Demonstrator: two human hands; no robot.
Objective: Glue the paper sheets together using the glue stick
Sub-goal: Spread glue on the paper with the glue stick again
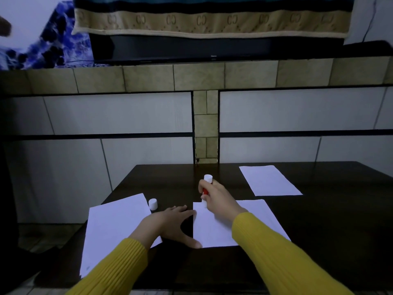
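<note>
Head view, the only one we have.

Centre frame: our right hand [214, 199] is wrapped around the red-and-white plastic glue stick [206, 189], fingers curled tight on the barrel. The stick stands nearly upright, its lower end down at the top-left corner of the white paper sheet in the middle [214, 226]. We can't tell whether the glue end is actually touching the paper; the fingers hide it.

Our left hand [170, 222] lies flat and spread, holding nothing. Its thumb presses the sheet's lower-left corner and the fingers reach toward the left edge; most of the palm sits on the dark wooden table [319, 241].

Left of centre: the small white cylindrical cap [153, 204] stands on the table, just beside the top-right corner of a second white sheet at lower left [110, 226]. A third white sheet [269, 179] lies at upper right, well apart.

Risks, as we judge them:
- Only the left edge of the sheet is pinned. A stroke toward the right could drag or buckle the paper.
- Starting on a corner, the stick could run off the edge and smear glue on the table.
- The left forearm overlaps the lower-left sheet; pulling back could shift it or knock the cap rolling.
- Dim light and white-on-white glue make coverage hard to check, so we could miss patches.
</note>
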